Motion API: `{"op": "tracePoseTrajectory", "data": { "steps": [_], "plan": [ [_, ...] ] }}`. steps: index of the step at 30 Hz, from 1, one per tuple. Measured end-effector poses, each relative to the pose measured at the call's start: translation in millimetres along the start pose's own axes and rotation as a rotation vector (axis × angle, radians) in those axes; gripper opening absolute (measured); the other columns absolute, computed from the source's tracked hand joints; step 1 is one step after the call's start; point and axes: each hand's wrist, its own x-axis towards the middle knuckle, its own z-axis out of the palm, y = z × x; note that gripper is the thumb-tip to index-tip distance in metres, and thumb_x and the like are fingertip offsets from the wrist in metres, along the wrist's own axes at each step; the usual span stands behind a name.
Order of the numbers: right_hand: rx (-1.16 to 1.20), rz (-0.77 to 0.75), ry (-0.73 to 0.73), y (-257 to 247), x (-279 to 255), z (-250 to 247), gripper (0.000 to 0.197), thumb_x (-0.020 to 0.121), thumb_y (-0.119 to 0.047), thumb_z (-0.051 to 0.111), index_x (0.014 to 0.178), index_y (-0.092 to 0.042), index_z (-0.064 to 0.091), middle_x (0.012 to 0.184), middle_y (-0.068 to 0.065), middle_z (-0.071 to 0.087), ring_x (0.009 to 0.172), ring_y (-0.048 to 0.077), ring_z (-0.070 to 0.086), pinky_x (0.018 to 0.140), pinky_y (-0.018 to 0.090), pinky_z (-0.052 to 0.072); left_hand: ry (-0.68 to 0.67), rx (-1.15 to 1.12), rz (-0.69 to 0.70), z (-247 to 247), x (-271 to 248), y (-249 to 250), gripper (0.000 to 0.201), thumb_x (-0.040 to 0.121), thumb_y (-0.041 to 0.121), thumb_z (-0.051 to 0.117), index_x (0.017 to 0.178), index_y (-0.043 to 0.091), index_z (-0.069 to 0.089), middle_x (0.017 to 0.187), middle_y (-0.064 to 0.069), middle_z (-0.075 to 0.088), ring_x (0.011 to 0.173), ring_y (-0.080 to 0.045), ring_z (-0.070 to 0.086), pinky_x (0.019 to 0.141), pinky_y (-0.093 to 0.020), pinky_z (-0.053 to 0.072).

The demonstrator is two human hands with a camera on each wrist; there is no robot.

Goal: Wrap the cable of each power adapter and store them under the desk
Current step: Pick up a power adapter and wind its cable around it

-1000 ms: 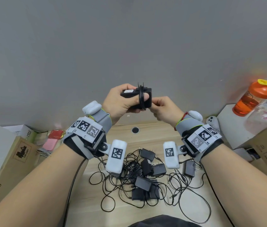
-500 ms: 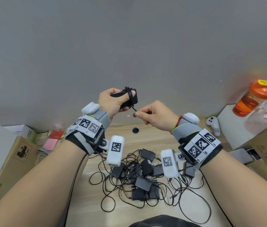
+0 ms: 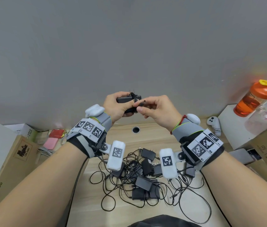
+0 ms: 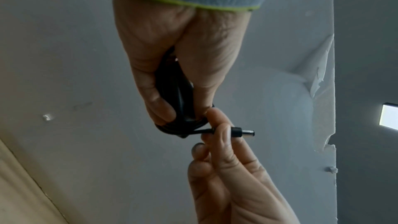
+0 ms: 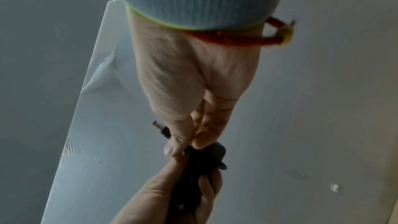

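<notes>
Left wrist view: the right hand's (image 4: 228,176) fingers (image 4: 224,135) pinch the barrel plug (image 4: 242,132) at the free end of the cable (image 4: 183,128), its long axis pointing away from the left hand. The left hand (image 3: 114,104) is curled tight round the power adapter (image 3: 126,99), cable coils banding its middle, so the tail lies just beside the coils, ready for tucking. Below, unwrapped adapters (image 3: 143,182) sprawl tangled on the table (image 3: 154,133).

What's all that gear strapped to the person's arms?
Bare forearms. Each wrist wears a grey knit cuff edged in lime, a black strap, a white band of square black-and-white markers and a white pod. A red cord circles the right wrist.
</notes>
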Motion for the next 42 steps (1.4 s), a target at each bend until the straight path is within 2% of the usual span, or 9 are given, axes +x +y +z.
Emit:
{"op": "tracePoseTrajectory", "data": {
  "steps": [3,8,15,20,23,27,34,39,42],
  "plan": [
    [0.009,-0.012,0.05,1.9,0.4,0.5,0.02,0.088,0.003,0.067,0.104,-0.009,0.071,0.084,0.005,0.059,0.057,0.004,0.058,0.064,0.019,0.052,0.0,-0.009,-0.024,2.1,-0.2,0.3,0.033,0.086,0.013,0.075,0.117,0.005,0.065,0.096,-0.013,0.069,0.062,-0.019,0.07,0.06,-0.028,0.058],
    [0.066,0.055,0.134,-0.5,1.2,3.8,0.03,0.083,0.003,0.073,0.108,-0.007,0.059,0.059,-0.003,0.066,0.053,0.013,0.061,0.054,0.022,0.05,0.057,-0.048,-0.096,7.6,4.3,0.8,0.029,0.093,0.012,0.063,0.12,0.005,0.06,0.11,-0.017,0.065,0.074,-0.025,0.066,0.057,-0.026,0.056],
    [0.031,0.258,0.171,-0.6,4.1,3.3,0.046,0.08,-0.008,0.079,0.113,-0.006,0.047,0.073,0.022,0.071,0.055,0.022,0.062,0.054,0.026,0.052,0.03,-0.038,-0.119,13.6,2.3,2.2,0.027,0.093,0.01,0.057,0.119,0.008,0.06,0.112,-0.015,0.062,0.085,-0.025,0.064,0.059,-0.028,0.056],
    [0.014,0.303,0.235,8.8,8.6,-0.4,0.027,0.08,-0.014,0.08,0.093,-0.004,0.059,0.068,0.014,0.072,0.055,0.022,0.064,0.055,0.029,0.05,0.002,0.061,-0.053,15.4,-1.3,4.1,0.018,0.093,0.008,0.059,0.11,0.014,0.057,0.103,-0.013,0.059,0.076,-0.027,0.064,0.07,-0.039,0.061],
    [-0.162,0.271,0.323,15.4,11.9,-1.4,0.022,0.075,-0.027,0.084,0.074,-0.017,0.064,0.066,0.002,0.07,0.054,0.015,0.06,0.059,0.031,0.051,-0.009,0.094,-0.03,17.3,-2.8,3.9,0.02,0.092,0.007,0.059,0.111,0.012,0.054,0.102,-0.016,0.059,0.081,-0.032,0.064,0.077,-0.048,0.06],
    [-0.285,0.159,0.388,16.8,11.3,-1.4,0.023,0.072,-0.029,0.083,0.071,-0.024,0.061,0.066,-0.006,0.068,0.057,0.013,0.063,0.065,0.027,0.052,-0.023,0.101,-0.032,17.0,-5.0,4.5,0.019,0.092,0.007,0.06,0.11,0.013,0.054,0.099,-0.015,0.059,0.083,-0.032,0.065,0.079,-0.049,0.059],
    [-0.352,0.026,0.402,15.1,7.9,1.8,0.02,0.081,-0.018,0.066,0.097,-0.023,0.055,0.065,0.001,0.063,0.058,0.007,0.051,0.058,0.011,0.036,-0.083,0.065,-0.073,19.2,-7.2,0.5,0.012,0.095,0.009,0.057,0.107,0.009,0.059,0.101,-0.015,0.06,0.076,-0.029,0.066,0.059,-0.032,0.061],
    [-0.227,-0.028,0.266,18.0,7.5,-3.7,0.015,0.085,-0.024,0.074,0.1,-0.022,0.069,0.078,0.0,0.062,0.06,0.01,0.054,0.062,0.022,0.048,-0.025,0.057,-0.124,11.1,-4.1,2.7,0.013,0.089,0.015,0.057,0.091,0.006,0.066,0.08,-0.02,0.065,0.048,-0.025,0.058,0.046,-0.026,0.046],
    [-0.12,-0.047,0.166,19.0,6.3,-9.7,0.016,0.09,-0.016,0.069,0.103,-0.025,0.071,0.102,0.008,0.065,0.075,0.018,0.064,0.07,0.031,0.057,-0.08,0.066,-0.151,0.7,-0.3,-0.1,0.045,0.09,0.038,0.061,0.099,-0.006,0.068,0.086,-0.033,0.065,0.043,-0.022,0.052,0.042,-0.022,0.037]
  ]
}}
